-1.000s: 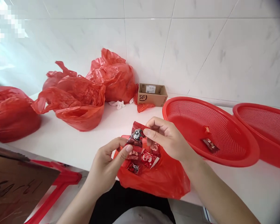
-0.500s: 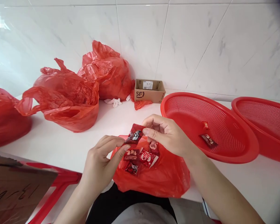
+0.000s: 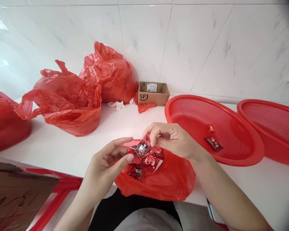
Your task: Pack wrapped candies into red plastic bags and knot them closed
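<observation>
A small wrapped candy (image 3: 143, 149) in a shiny dark red wrapper with a black-and-white print is between my hands. My right hand (image 3: 170, 139) pinches its right end. My left hand (image 3: 113, 157) has its thumb and a finger at the left end, with the index finger lifted away. Below lies an open red plastic bag (image 3: 175, 179), near the table's front edge. In its mouth are a bright red packet (image 3: 150, 161) with white print and a dark packet (image 3: 136, 172); other packets are partly hidden by my hands.
At right stand a red perforated basket (image 3: 240, 150) holding a dark packet (image 3: 214, 144) and a small orange-red piece, and a second red basket (image 3: 276, 141). Behind are a small cardboard box (image 3: 156, 98) and full red bags (image 3: 110, 77). A large carton (image 3: 16, 199) is at lower left.
The candy has moved down slightly and turned flatter. My right fingers have shifted to curl over its right end. My left index finger has lifted off it.
</observation>
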Demonstrator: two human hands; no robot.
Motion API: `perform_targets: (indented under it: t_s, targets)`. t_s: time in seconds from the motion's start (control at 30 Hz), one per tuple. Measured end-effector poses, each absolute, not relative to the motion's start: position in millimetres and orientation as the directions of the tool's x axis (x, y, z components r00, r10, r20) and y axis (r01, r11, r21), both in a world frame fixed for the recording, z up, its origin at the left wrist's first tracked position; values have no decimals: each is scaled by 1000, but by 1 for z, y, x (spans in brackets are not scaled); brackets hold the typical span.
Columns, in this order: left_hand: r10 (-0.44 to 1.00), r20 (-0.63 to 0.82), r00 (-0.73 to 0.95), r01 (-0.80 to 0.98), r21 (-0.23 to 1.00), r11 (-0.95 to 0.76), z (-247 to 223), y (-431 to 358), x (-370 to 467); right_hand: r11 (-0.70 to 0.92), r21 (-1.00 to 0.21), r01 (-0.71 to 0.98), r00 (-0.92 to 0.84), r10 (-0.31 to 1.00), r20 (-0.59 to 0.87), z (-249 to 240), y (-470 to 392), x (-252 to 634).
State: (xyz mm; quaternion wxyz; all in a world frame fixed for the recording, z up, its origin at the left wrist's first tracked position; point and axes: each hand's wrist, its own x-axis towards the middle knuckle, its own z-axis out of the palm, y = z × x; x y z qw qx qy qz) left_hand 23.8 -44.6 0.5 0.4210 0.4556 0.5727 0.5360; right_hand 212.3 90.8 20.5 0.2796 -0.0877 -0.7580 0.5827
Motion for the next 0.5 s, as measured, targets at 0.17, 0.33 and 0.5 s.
perform_targets:
  t_s: [0.17, 0.33, 0.5]
  targets:
    - [980, 46, -196, 115, 993, -24, -2, -45, 27, 317, -938, -140, -830, 479, 286, 19, 90, 210]
    - [946, 158, -284, 436, 900, -20, -5, -48, 20, 434, -900, 33, -844, 495, 208, 23, 89, 214]
    - [933, 223, -283, 756, 651, 74, -17, -59, 3, 519, -827, 217, -895, 443, 43, 6, 90, 211]
